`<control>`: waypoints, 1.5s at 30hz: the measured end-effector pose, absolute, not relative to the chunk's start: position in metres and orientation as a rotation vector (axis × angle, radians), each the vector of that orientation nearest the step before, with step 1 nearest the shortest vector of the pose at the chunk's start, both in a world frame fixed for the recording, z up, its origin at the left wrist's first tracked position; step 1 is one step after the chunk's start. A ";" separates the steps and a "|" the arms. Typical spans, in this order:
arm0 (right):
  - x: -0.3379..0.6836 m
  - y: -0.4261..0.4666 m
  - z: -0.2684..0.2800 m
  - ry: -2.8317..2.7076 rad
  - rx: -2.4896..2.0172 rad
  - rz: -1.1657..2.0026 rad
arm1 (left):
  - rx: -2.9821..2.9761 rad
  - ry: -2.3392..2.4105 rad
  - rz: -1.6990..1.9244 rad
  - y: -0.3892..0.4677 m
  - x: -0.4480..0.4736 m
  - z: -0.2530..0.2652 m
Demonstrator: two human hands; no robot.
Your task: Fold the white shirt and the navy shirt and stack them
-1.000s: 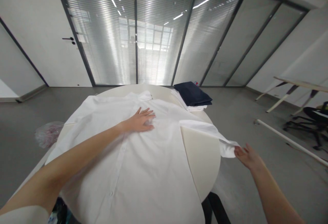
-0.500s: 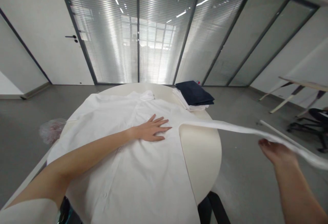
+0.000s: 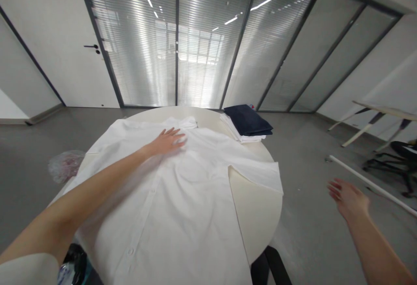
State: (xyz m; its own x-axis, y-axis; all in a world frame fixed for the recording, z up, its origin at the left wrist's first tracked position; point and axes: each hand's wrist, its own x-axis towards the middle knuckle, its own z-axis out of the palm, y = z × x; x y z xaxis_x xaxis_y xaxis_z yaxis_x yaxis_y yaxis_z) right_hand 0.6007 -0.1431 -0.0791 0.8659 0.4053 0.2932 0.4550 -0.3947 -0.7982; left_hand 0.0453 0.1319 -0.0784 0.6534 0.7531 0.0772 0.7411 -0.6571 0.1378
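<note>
A white button-front shirt (image 3: 192,215) lies spread over a round white table (image 3: 260,224), its collar (image 3: 188,122) at the far side. My left hand (image 3: 167,141) is over the shirt's upper front, just below the collar, fingers spread and slightly blurred; whether it presses on the cloth I cannot tell. The shirt's right-hand sleeve (image 3: 260,173) reaches the table's right edge. Out past that edge, my right hand (image 3: 350,199) hangs in the air, fingers loosely bent and apart, with nothing in it.
A folded dark navy cloth (image 3: 247,119) tops folded white ones (image 3: 239,135) at the table's far right. Left of the table is a clear plastic bag (image 3: 66,166). A chair's black armrest (image 3: 276,265) stands at the near edge. A white pole (image 3: 368,180) lies on the right floor.
The sleeve, stretched through the air past my right hand before, now rests on the table. My left hand has moved up and left towards the collar. My right hand stays out to the right.
</note>
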 end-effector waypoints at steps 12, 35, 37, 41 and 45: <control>0.361 0.003 -0.093 -2.173 -2.196 0.274 | 2.405 1.906 0.112 0.140 -0.026 -0.108; 0.396 0.012 -0.092 -2.053 -2.149 -0.146 | 2.672 1.603 0.305 0.162 0.002 -0.086; 0.367 0.029 -0.087 -2.171 -1.972 -0.079 | 2.732 1.468 0.310 0.176 0.021 -0.087; 0.325 0.071 -0.091 -2.274 -1.914 0.020 | 2.756 1.412 0.259 0.188 0.055 -0.099; 0.312 0.104 -0.105 -2.174 -2.132 0.131 | 2.676 1.502 0.172 0.198 0.067 -0.107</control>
State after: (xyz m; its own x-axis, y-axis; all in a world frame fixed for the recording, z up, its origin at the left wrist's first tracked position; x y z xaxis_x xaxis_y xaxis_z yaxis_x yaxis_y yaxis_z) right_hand 0.3123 0.1039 -0.1045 -0.0191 0.9998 0.0071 0.9917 0.0199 -0.1272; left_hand 0.0669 0.1978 -0.1070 0.5165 0.8538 0.0645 0.8462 -0.5205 0.1136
